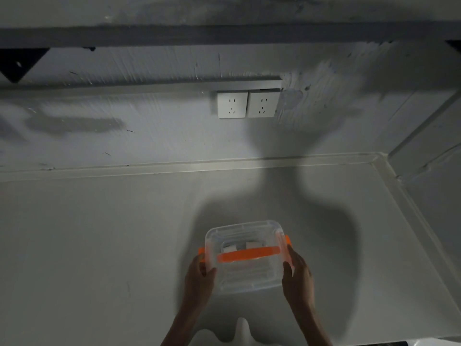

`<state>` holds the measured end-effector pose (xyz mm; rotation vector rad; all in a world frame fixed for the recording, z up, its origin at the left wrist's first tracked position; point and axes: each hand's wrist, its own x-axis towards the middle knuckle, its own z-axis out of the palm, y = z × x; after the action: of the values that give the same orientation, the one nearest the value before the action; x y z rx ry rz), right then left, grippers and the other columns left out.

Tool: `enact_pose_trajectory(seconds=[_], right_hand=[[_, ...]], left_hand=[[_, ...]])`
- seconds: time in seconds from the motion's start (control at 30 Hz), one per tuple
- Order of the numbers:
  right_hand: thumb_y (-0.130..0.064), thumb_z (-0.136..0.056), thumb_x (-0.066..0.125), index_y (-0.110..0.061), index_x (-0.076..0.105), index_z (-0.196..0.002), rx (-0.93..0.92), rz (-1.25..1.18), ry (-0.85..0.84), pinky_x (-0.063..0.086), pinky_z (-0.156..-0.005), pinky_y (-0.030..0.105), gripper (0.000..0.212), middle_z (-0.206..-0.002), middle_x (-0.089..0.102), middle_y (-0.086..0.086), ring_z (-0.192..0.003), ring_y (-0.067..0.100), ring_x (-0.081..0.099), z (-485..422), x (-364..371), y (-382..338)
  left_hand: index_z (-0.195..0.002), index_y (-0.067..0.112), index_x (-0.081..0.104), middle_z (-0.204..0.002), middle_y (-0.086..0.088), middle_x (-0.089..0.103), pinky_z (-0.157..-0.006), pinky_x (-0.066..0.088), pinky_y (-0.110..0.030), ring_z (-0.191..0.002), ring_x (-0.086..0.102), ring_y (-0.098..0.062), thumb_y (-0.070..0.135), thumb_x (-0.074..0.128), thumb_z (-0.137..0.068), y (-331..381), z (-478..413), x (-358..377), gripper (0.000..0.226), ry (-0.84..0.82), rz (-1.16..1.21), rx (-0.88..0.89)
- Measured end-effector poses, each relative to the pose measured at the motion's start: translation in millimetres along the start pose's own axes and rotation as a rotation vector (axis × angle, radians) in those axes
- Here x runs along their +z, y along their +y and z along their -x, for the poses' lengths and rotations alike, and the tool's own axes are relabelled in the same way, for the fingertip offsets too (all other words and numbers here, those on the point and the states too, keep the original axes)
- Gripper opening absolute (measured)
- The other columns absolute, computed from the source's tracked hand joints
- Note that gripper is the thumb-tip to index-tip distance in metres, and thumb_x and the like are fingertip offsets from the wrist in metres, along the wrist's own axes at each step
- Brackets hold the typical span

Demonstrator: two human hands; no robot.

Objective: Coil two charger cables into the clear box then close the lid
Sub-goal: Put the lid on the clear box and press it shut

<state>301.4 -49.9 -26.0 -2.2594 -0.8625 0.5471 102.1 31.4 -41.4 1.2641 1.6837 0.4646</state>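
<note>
A clear plastic box (245, 275) with its clear lid on top sits on the grey counter near the front. An orange handle (248, 253) lies across the lid, and orange latches (201, 254) show at both sides. Through the lid I see two white charger plugs (252, 245); the cables themselves are too blurred to make out. My left hand (199, 277) grips the box's left side by the latch. My right hand (298, 273) grips the right side.
The grey counter (99, 245) runs to a wall at the back and a raised edge on the right. Two white wall sockets (247, 104) sit above the counter. A dark shelf with a black bracket (20, 62) hangs overhead.
</note>
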Motion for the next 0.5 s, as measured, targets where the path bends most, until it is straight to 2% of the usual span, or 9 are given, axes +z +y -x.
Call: enact_pose_trajectory(seconds=[0.13,0.37,0.5], right_hand=[[0.009,-0.084,0.059,-0.013,0.055,-0.134,0.004,0.034,0.004,0.046,-0.077,0.025,0.054,-0.120,0.069,0.012,-0.101,0.030,0.068,2.1,0.4,0.3],[0.001,-0.084,0.065,-0.014,0.058,-0.131,0.025,0.033,-0.012,0.055,-0.086,0.040,0.050,-0.121,0.069,0.014,-0.102,0.031,0.069,12.7,-9.3,1.5],[0.001,-0.084,0.065,-0.015,0.058,-0.131,0.026,0.045,-0.022,0.055,-0.075,0.032,0.050,-0.118,0.070,0.013,-0.095,0.030,0.071,8.3,-9.3,6.3]], left_hand=[[-0.118,0.012,0.062,-0.095,-0.006,0.071,-0.073,0.054,-0.033,-0.084,0.067,-0.024,0.008,0.064,-0.078,-0.7,1.6,0.9,0.040,0.006,-0.039,0.003],[-0.121,0.014,0.060,-0.105,-0.007,0.070,-0.085,0.055,-0.041,-0.098,0.067,-0.027,0.005,0.056,-0.079,-3.6,0.2,5.3,0.044,0.039,-0.073,0.031],[-0.122,0.010,0.059,-0.110,-0.009,0.068,-0.088,0.053,-0.041,-0.101,0.064,-0.029,0.008,0.058,-0.078,-10.5,0.7,10.7,0.044,0.043,-0.142,0.035]])
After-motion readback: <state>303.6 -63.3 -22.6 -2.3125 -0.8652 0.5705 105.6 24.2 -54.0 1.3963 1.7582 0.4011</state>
